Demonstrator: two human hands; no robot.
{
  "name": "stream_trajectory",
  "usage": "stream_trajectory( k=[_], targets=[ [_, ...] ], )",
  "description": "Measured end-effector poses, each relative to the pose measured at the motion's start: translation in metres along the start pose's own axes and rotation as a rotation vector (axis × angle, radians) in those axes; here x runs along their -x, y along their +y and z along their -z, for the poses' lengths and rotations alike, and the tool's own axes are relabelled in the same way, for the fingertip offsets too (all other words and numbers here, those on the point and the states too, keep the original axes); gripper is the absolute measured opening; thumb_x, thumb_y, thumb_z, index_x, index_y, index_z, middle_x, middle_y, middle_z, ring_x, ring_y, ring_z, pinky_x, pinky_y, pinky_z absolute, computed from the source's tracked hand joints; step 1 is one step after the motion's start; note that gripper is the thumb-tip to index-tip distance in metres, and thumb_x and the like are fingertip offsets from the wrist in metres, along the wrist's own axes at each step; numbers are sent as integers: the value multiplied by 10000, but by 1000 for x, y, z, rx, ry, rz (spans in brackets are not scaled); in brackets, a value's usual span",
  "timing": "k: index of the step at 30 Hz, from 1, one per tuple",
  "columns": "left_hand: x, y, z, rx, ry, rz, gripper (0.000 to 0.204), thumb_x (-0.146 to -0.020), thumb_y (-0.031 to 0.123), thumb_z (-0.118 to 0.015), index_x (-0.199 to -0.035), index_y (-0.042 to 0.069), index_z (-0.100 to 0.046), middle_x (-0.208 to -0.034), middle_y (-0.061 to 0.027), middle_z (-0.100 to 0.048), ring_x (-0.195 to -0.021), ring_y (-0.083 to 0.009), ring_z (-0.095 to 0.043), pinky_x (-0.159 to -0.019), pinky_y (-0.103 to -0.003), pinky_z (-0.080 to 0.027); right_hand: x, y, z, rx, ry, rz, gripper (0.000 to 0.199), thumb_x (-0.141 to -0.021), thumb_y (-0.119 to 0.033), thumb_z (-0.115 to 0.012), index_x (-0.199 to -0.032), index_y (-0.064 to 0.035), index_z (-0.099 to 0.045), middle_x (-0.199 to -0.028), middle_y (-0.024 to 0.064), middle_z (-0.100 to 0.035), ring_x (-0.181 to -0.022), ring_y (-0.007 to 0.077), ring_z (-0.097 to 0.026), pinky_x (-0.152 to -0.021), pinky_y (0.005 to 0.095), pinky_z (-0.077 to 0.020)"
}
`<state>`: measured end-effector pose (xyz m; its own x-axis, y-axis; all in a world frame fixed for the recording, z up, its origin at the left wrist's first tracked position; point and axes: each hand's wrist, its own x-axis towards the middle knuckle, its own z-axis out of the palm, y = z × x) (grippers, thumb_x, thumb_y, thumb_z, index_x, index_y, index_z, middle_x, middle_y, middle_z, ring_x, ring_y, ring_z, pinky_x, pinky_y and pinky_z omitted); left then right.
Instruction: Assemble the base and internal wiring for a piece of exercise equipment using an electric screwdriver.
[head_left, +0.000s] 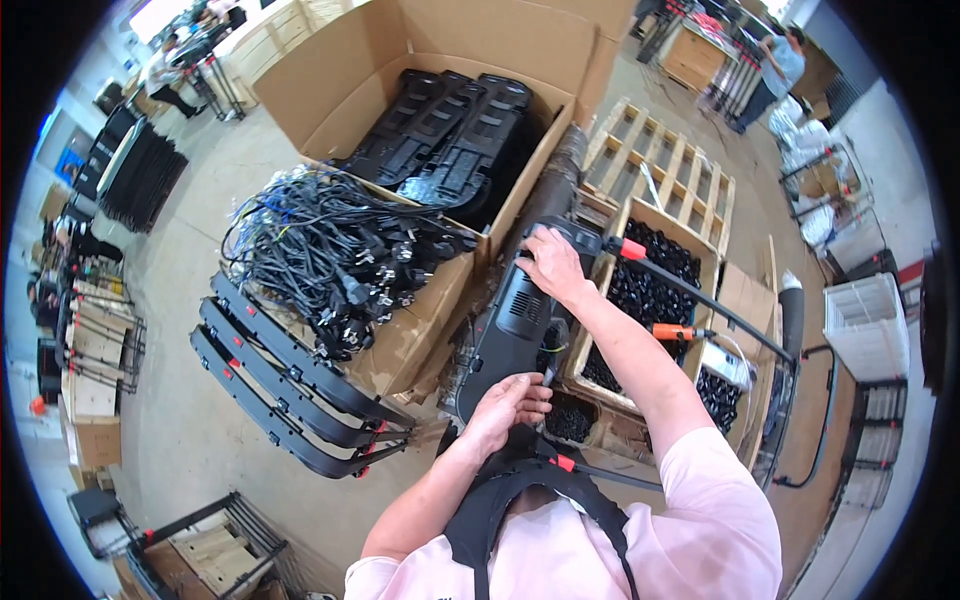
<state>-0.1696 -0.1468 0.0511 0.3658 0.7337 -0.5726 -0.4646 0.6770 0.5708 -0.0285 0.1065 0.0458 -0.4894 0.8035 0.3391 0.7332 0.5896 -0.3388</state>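
Far left, curved black frame pieces stacked on the floor; beside them, a carton of tangled black power cords. Centre, a long black machine housing propped upright: left hand curled around its lower end, right hand spread flat on its top. Right, a wooden crate of small black parts.

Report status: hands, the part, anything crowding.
Left hand on black housing, near end. Right hand pressing far end. Cable box left, crate right, both close.

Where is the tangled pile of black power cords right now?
In the head view, the tangled pile of black power cords fills an open cardboard box left of both hands.
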Motion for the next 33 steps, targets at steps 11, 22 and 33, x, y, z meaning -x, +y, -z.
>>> stream_trajectory(
  k=[11, 22, 33],
  targets=[
    [-18, -20, -24, -33, 12, 58, 403, -1158, 338, -482, -1370, 11, -582, -1163, -107, -712, -1002, -192, -708, -888, -350, -600, 184, 73, 60, -13, -331, -244, 140, -912, -166, -654, -871, -39, -697, -915, 193, -678, -882, 422, -710, -776, 519, -594],
    [-128, -72, -80, -227, 18, 58, 414, -1126, 328, -547, -1372, 3, -618, -1313, -139, -677, -1214, -261, -648, -1069, -415, -519, 281, 91, 5, 135, -748, -466, 332, -956, -222, -651, -1252, -76, -685, -1252, 287, -631, -1075, 401, -735, -900, 467, -612],
    [-215, -76, -106, -413, 142, 135, 565, -1106, 400, -563, -1486, -17, -532, -1541, -202, -541, -1463, -337, -476, -1254, -481, -330, 268, 85, 9, 252, -784, -403, 272, -1016, -207, -581, -1070, -148, -841, -1146, 102, -808, -1068, 291, -782, -885, 414, -631]
  ],
)
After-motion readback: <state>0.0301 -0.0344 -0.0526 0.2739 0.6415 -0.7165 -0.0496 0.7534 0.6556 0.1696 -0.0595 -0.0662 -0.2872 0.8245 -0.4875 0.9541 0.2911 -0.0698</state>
